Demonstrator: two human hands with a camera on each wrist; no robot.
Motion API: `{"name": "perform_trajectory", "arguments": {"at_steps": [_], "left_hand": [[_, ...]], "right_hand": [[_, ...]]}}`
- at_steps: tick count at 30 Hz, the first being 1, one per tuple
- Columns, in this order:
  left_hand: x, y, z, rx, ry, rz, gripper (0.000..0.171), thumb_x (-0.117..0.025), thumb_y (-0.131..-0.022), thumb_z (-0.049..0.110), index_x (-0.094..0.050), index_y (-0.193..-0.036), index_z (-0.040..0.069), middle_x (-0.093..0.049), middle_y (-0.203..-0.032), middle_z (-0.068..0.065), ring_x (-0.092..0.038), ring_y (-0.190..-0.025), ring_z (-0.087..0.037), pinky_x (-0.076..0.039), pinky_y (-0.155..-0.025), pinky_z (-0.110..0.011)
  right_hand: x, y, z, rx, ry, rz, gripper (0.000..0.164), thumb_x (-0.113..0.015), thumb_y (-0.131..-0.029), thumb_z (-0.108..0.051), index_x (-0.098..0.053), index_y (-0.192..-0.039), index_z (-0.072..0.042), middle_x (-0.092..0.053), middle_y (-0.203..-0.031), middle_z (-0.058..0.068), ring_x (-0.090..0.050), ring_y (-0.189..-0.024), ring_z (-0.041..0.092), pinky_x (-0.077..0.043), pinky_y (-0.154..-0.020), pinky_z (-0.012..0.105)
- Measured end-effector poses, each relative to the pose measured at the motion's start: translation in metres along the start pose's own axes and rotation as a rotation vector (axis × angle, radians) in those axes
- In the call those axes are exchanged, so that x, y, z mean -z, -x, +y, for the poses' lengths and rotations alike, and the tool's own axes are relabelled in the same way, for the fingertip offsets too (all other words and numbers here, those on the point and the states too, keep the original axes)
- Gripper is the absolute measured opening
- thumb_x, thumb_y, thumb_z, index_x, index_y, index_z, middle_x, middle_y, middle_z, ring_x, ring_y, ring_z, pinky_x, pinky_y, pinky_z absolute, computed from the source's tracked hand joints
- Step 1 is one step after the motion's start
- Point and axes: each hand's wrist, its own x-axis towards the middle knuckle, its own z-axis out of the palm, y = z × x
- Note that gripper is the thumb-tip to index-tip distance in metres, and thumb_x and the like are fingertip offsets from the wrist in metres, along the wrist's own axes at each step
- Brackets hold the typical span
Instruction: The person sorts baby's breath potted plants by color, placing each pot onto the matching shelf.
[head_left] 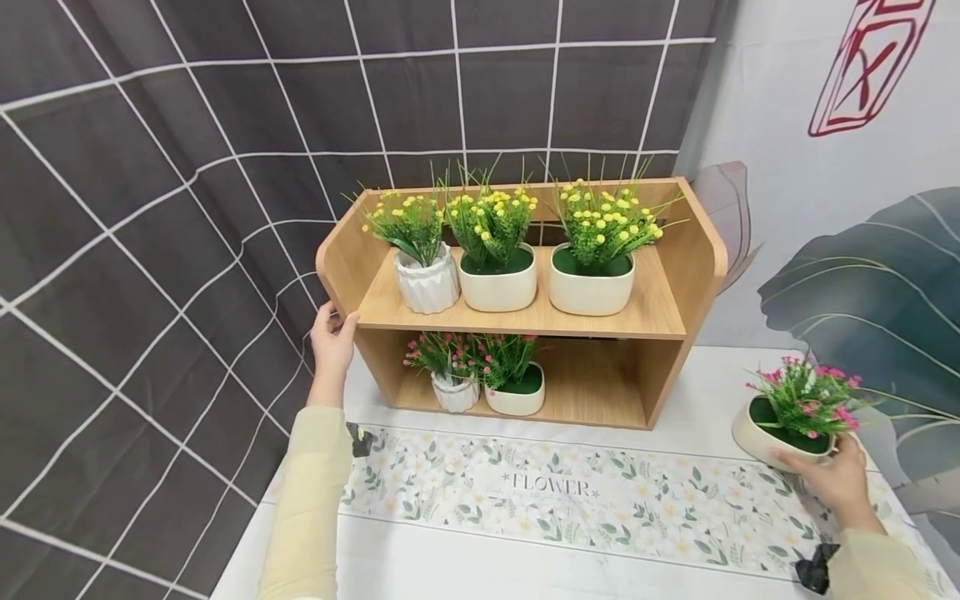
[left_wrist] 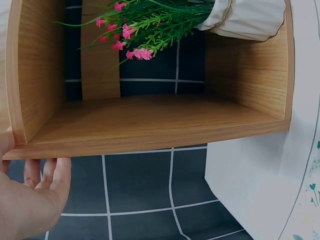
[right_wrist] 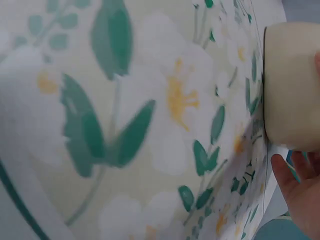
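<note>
My left hand (head_left: 333, 343) grips the left side panel of a two-tier wooden shelf (head_left: 517, 324), thumb at the front edge and fingers on the outer face; the left wrist view shows these fingers (left_wrist: 61, 175) against the panel. Far right, my right hand (head_left: 834, 477) holds a cream oval pot (head_left: 765, 437) of pink artificial flowers (head_left: 813, 400) by its near right side, thumb in front. In the right wrist view the pot (right_wrist: 292, 87) sits low at the tabletop; whether it touches is unclear.
On the upper tier stand a white ribbed pot (head_left: 427, 283) and two cream oval pots (head_left: 498, 290) (head_left: 592, 293), all with yellow flowers. Below are a white pot (head_left: 455, 394) and a cream pot (head_left: 517, 402) with pink flowers. A floral runner (head_left: 555, 492) crosses the table.
</note>
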Motion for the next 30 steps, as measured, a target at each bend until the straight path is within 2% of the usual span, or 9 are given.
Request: {"name": "perform_trajectory", "arguments": {"at_steps": [5, 10, 13, 16, 18, 22, 25, 28, 30], "left_hand": [[-0.002, 0.000, 0.002, 0.006, 0.005, -0.010, 0.035, -0.058, -0.091, 0.003, -0.053, -0.126, -0.003, -0.060, -0.111, -0.033, -0.059, -0.097, -0.029, -0.047, -0.080, -0.022], [-0.002, -0.001, 0.002, 0.012, 0.002, -0.019, 0.036, -0.058, -0.091, 0.003, -0.052, -0.126, -0.003, -0.059, -0.113, -0.033, -0.058, -0.100, -0.033, -0.049, -0.086, -0.030], [0.000, 0.000, 0.003, 0.021, 0.015, -0.028, 0.037, -0.058, -0.091, 0.002, -0.051, -0.127, -0.004, -0.058, -0.115, -0.033, -0.058, -0.103, -0.035, -0.049, -0.092, -0.039], [0.002, 0.001, 0.003, 0.025, 0.022, -0.033, 0.038, -0.058, -0.091, 0.002, -0.050, -0.128, -0.004, -0.057, -0.116, -0.034, -0.057, -0.104, -0.037, -0.047, -0.094, -0.044], [0.002, 0.001, 0.003, 0.025, 0.017, -0.032, 0.038, -0.058, -0.091, 0.002, -0.050, -0.128, -0.004, -0.057, -0.116, -0.034, -0.058, -0.103, -0.037, -0.048, -0.093, -0.042], [0.003, 0.003, 0.003, 0.016, -0.003, -0.017, 0.037, -0.059, -0.091, 0.003, -0.052, -0.126, -0.003, -0.060, -0.112, -0.032, -0.059, -0.098, -0.032, -0.049, -0.085, -0.027], [0.003, 0.003, 0.004, 0.007, -0.005, -0.005, 0.035, -0.059, -0.091, 0.003, -0.053, -0.125, -0.003, -0.060, -0.110, -0.031, -0.059, -0.094, -0.026, -0.046, -0.079, -0.018], [0.003, 0.003, 0.004, -0.001, -0.008, -0.007, 0.035, -0.059, -0.091, 0.003, -0.053, -0.125, -0.003, -0.060, -0.110, -0.032, -0.059, -0.094, -0.025, -0.046, -0.079, -0.018], [0.002, 0.003, 0.004, -0.001, -0.005, -0.008, 0.035, -0.059, -0.091, 0.003, -0.053, -0.125, -0.003, -0.060, -0.111, -0.032, -0.059, -0.095, -0.027, -0.047, -0.082, -0.021]], "right_hand": [[-0.008, 0.011, -0.005, -0.029, -0.076, 0.090, 0.102, -0.072, -0.081, -0.030, -0.004, -0.146, 0.009, -0.013, -0.144, 0.040, -0.020, -0.129, 0.056, -0.024, -0.102, 0.068], [-0.015, 0.020, -0.008, -0.053, -0.131, 0.128, 0.102, -0.074, -0.080, -0.025, -0.001, -0.148, -0.001, -0.014, -0.149, 0.033, -0.025, -0.132, 0.053, -0.023, -0.108, 0.062], [-0.018, 0.025, -0.010, -0.049, -0.125, 0.146, 0.103, -0.075, -0.079, -0.024, -0.002, -0.147, -0.001, -0.017, -0.148, 0.033, -0.028, -0.129, 0.053, -0.025, -0.107, 0.062], [-0.021, 0.029, -0.013, -0.044, -0.121, 0.173, 0.103, -0.079, -0.075, -0.024, -0.010, -0.146, 0.003, -0.022, -0.146, 0.034, -0.032, -0.127, 0.054, -0.028, -0.105, 0.063], [-0.021, 0.032, -0.014, -0.040, -0.094, 0.179, 0.100, -0.079, -0.074, -0.025, -0.014, -0.145, 0.006, -0.025, -0.143, 0.037, -0.033, -0.125, 0.055, -0.029, -0.101, 0.065], [-0.020, 0.037, -0.017, -0.017, -0.068, 0.173, 0.093, -0.079, -0.074, -0.026, -0.025, -0.139, 0.012, -0.034, -0.136, 0.041, -0.039, -0.120, 0.055, -0.033, -0.095, 0.066], [-0.021, 0.042, -0.017, 0.016, -0.058, 0.142, 0.093, -0.079, -0.075, -0.028, -0.024, -0.136, 0.017, -0.033, -0.132, 0.045, -0.038, -0.116, 0.057, -0.033, -0.094, 0.066], [-0.023, 0.046, -0.020, 0.070, -0.067, 0.128, 0.092, -0.080, -0.075, -0.024, -0.026, -0.136, 0.018, -0.035, -0.131, 0.043, -0.038, -0.117, 0.055, -0.033, -0.096, 0.065], [-0.023, 0.050, -0.023, 0.079, -0.055, 0.114, 0.096, -0.079, -0.075, -0.024, -0.021, -0.139, 0.017, -0.032, -0.133, 0.044, -0.036, -0.118, 0.057, -0.031, -0.098, 0.066]]}}
